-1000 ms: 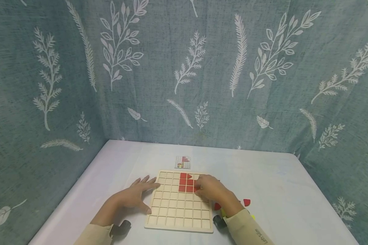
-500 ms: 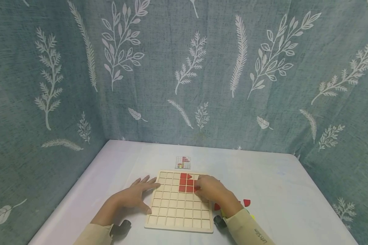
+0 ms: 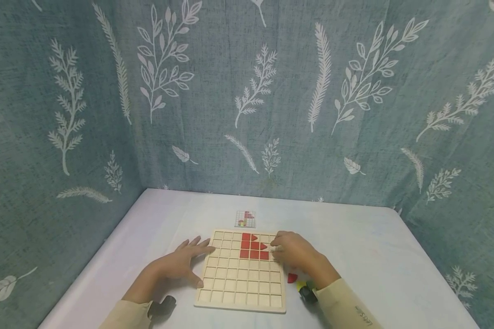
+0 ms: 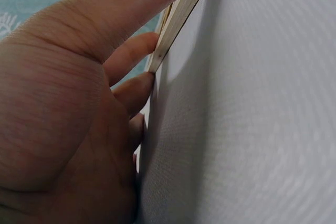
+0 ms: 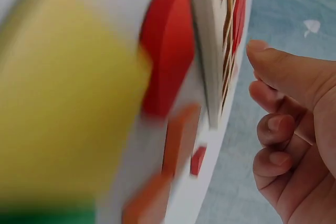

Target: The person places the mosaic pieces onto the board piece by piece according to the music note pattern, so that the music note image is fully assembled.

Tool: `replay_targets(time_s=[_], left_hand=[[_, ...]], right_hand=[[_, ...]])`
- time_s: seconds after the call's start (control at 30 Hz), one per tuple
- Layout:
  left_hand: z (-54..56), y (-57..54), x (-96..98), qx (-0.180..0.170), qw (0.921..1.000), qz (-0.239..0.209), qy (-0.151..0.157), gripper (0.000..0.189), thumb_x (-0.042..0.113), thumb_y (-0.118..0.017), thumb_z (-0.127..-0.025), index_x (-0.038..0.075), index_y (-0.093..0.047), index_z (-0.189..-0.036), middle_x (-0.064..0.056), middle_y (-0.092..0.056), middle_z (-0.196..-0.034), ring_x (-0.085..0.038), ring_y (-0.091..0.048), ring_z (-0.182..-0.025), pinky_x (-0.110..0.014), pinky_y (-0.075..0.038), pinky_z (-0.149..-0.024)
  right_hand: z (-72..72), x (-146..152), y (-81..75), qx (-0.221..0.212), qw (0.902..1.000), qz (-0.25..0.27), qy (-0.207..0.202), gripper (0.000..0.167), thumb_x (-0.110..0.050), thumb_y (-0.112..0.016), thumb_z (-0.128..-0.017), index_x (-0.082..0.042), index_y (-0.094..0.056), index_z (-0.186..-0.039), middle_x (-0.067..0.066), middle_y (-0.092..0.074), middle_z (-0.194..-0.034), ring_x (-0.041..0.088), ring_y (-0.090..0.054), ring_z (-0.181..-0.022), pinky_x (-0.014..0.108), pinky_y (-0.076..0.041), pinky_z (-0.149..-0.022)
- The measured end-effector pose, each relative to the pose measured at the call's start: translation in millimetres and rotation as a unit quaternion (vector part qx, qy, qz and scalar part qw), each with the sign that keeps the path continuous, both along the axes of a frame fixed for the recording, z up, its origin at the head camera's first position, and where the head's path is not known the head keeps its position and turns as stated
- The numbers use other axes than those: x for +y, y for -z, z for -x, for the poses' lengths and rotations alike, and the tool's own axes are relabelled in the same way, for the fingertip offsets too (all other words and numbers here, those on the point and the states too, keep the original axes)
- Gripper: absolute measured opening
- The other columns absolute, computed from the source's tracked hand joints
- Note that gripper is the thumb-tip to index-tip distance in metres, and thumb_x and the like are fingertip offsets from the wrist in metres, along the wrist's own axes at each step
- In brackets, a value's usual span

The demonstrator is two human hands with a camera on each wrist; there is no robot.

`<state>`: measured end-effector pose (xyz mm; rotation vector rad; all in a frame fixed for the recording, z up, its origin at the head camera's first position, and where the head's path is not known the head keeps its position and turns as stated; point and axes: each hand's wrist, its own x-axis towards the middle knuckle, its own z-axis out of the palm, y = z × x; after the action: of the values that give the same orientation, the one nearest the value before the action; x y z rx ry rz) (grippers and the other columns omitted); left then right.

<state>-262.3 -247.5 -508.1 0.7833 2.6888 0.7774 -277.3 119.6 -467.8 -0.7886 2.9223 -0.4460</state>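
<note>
A wooden grid board (image 3: 230, 285) lies on the table, and red pieces (image 3: 255, 254) fill part of its upper rows. Two rows end in a red pointed piece (image 3: 264, 246) facing right. My left hand (image 3: 180, 261) is spread at the board's left side, fingertips and thumb right at its edge. In the left wrist view, the left fingers (image 4: 134, 94) reach the wooden rim. Over the board's upper right edge is my right hand (image 3: 296, 252). Its fingers (image 5: 273, 163) are loosely curled with nothing between them in the right wrist view.
A small pattern card (image 3: 245, 218) with a coloured grid picture lies beyond the board. Loose pieces sit right of the board: a red piece (image 5: 167, 51), a yellow piece (image 5: 73, 98) and orange pieces (image 5: 179, 139). A leaf-patterned cloth (image 3: 214, 100) hangs behind the table.
My right hand has let go of the red pointed piece and moved right, uncovering the ends of the second and third rows. The left hand has stayed in place.
</note>
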Motion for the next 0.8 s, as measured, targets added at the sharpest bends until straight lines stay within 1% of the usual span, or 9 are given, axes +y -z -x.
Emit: replay_targets(time_s=[0.17,0.23,0.33,0.43,0.53,0.67,0.8], left_hand=[[-1.0,-0.3,-0.2,0.0,1.0,0.001,-0.002,0.106,0.057,-0.084,-0.055,0.019,-0.046,-0.146,-0.016,-0.026,-0.157,-0.041,-0.005,-0.146,-0.06,0.002,-0.114],[-1.3,-0.8,-0.4,-0.001,1.0,0.001,-0.003,0.106,0.057,-0.084,-0.054,0.018,-0.046,-0.146,-0.016,-0.027,-0.157,-0.041,-0.006,-0.145,-0.06,0.002,-0.114],[-1.1,-0.6,-0.7,-0.004,1.0,0.003,-0.006,0.107,0.058,-0.084,-0.053,0.019,-0.047,-0.145,-0.014,-0.027,-0.157,-0.04,-0.006,-0.146,-0.059,0.002,-0.114],[-1.0,-0.2,-0.9,-0.005,0.9999,0.005,-0.012,0.107,0.059,-0.084,-0.052,0.021,-0.048,-0.145,-0.012,-0.027,-0.157,-0.038,-0.005,-0.146,-0.059,0.002,-0.115],[-0.8,0.9,-1.3,-0.004,0.9999,0.006,-0.011,0.106,0.06,-0.084,-0.052,0.023,-0.048,-0.145,-0.011,-0.027,-0.157,-0.037,-0.005,-0.146,-0.058,0.002,-0.115],[-0.6,1.1,-1.3,0.0,1.0,0.004,-0.005,0.106,0.06,-0.083,-0.052,0.023,-0.047,-0.145,-0.012,-0.027,-0.157,-0.038,-0.005,-0.146,-0.059,0.002,-0.115],[-0.3,-0.8,-0.9,0.003,1.0,0.002,-0.001,0.106,0.06,-0.083,-0.053,0.022,-0.047,-0.146,-0.013,-0.026,-0.158,-0.038,-0.005,-0.146,-0.059,0.002,-0.115]], right_hand=[[6.3,18.6,-1.4,0.015,0.9999,-0.004,-0.006,0.021,-0.018,-0.072,-0.088,-0.012,-0.074,-0.108,-0.005,-0.063,-0.098,0.016,-0.061,-0.093,0.038,-0.053,-0.087],[8.6,23.6,-1.2,0.015,0.9998,-0.015,0.004,0.019,-0.017,-0.072,-0.088,-0.013,-0.074,-0.106,-0.006,-0.062,-0.096,0.016,-0.061,-0.093,0.038,-0.053,-0.088],[11.4,28.5,-0.1,-0.001,0.9991,-0.026,0.033,0.015,-0.017,-0.073,-0.087,-0.016,-0.075,-0.102,-0.006,-0.062,-0.095,0.016,-0.06,-0.093,0.04,-0.052,-0.091],[14.6,32.1,1.3,-0.008,0.9986,-0.027,0.044,0.011,-0.016,-0.074,-0.086,-0.018,-0.074,-0.096,-0.008,-0.059,-0.091,0.015,-0.057,-0.086,0.04,-0.052,-0.089],[18.2,35.1,3.5,-0.019,0.9977,-0.024,0.06,0.016,-0.015,-0.076,-0.083,-0.017,-0.074,-0.099,-0.009,-0.058,-0.09,0.014,-0.055,-0.085,0.039,-0.052,-0.089],[23.3,37.4,7.0,-0.034,0.9959,-0.025,0.08,0.025,-0.015,-0.078,-0.082,-0.014,-0.074,-0.107,-0.008,-0.061,-0.096,0.015,-0.058,-0.092,0.04,-0.052,-0.092],[27.5,38.7,9.8,-0.041,0.9947,-0.027,0.09,0.025,-0.014,-0.078,-0.082,-0.015,-0.074,-0.107,-0.007,-0.062,-0.098,0.016,-0.059,-0.095,0.04,-0.052,-0.092]])
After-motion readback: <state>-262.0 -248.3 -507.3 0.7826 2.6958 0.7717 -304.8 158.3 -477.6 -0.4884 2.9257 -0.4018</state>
